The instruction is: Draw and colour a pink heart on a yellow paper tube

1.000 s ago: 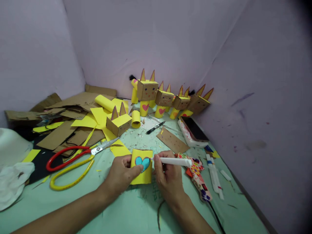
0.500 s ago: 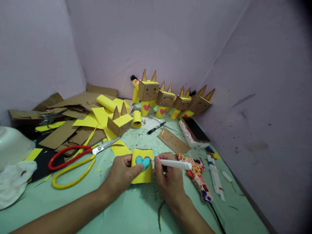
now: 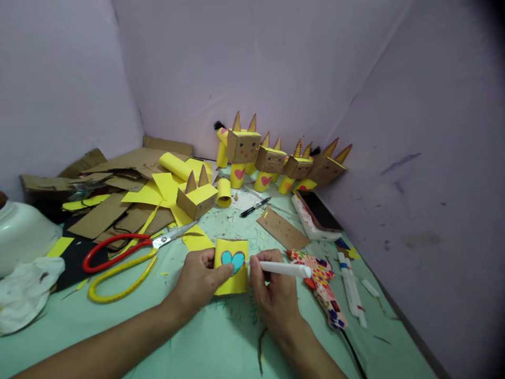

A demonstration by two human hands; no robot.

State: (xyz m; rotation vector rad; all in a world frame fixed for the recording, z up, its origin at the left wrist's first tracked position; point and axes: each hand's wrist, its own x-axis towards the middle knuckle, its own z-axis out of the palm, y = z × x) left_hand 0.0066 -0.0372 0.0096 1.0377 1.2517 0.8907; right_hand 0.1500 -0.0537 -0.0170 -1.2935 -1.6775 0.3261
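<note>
while held level, marker [image 3: 282,269] tip leftward

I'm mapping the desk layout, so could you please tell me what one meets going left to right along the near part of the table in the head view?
White bowl → scissors → left hand → yellow roll → right hand → glue gun → glue sticks

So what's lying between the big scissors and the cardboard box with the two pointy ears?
In the head view, yellow paper scraps lie between the scissors and the eared cardboard box, under the scissor blades, on the green table.
</note>
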